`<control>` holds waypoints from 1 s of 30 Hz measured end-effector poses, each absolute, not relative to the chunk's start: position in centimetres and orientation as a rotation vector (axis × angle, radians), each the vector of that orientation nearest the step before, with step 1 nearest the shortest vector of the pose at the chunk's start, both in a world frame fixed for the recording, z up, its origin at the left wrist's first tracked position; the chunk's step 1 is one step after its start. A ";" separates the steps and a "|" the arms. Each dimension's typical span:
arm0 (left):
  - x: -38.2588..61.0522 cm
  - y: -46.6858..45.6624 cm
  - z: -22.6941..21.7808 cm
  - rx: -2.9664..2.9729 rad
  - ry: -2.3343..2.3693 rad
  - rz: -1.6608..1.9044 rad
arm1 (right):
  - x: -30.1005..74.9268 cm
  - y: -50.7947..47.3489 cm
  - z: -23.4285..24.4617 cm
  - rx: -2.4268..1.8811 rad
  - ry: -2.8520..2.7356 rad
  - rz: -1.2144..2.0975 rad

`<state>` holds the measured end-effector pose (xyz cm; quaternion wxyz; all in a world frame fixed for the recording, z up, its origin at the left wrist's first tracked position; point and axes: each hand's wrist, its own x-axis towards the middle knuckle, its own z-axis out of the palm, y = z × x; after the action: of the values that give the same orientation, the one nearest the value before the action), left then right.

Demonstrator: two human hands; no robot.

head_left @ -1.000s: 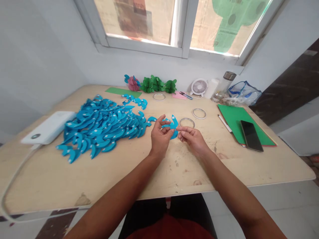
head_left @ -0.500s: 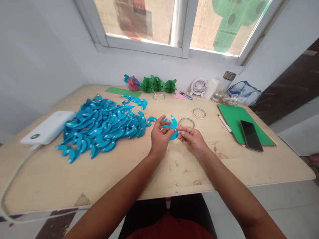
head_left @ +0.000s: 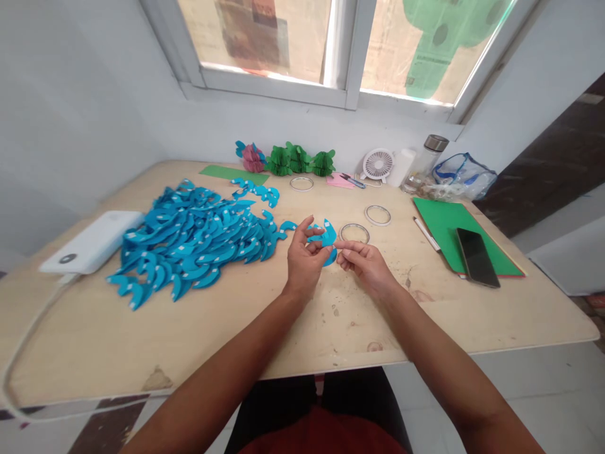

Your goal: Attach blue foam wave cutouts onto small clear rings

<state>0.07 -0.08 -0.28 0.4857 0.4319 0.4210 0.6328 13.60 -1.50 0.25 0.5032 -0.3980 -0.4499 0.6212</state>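
Observation:
My left hand [head_left: 303, 258] pinches a blue curved paper cutout [head_left: 327, 237] above the middle of the wooden table [head_left: 236, 328], with some fingers raised. My right hand [head_left: 365, 263] is closed in a pinch at the cutout's lower right edge, fingertips touching it. A big heap of the same blue cutouts [head_left: 189, 236], each with small white tabs, lies to the left of my hands. Just behind my right hand lies a ring of clear tape [head_left: 354, 232].
A white power bank [head_left: 92, 243] with a cable sits far left. Two more tape rings [head_left: 377, 215] [head_left: 301, 183], a green folder [head_left: 449, 230] with a black phone [head_left: 476, 256], a pen [head_left: 426, 234], a small fan [head_left: 378, 165], a bottle [head_left: 428, 157], a plastic bag [head_left: 463, 178] and green paper decorations [head_left: 297, 160] lie behind.

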 end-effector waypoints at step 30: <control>-0.4 0.1 -0.3 1.073 1.059 1.565 | 13.4 -1.7 0.1 -0.861 -1.135 1.507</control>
<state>-0.36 0.10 -0.27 0.4656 0.4368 0.4313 0.6375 13.39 -1.70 0.12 0.5090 -0.3572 -0.4711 0.6256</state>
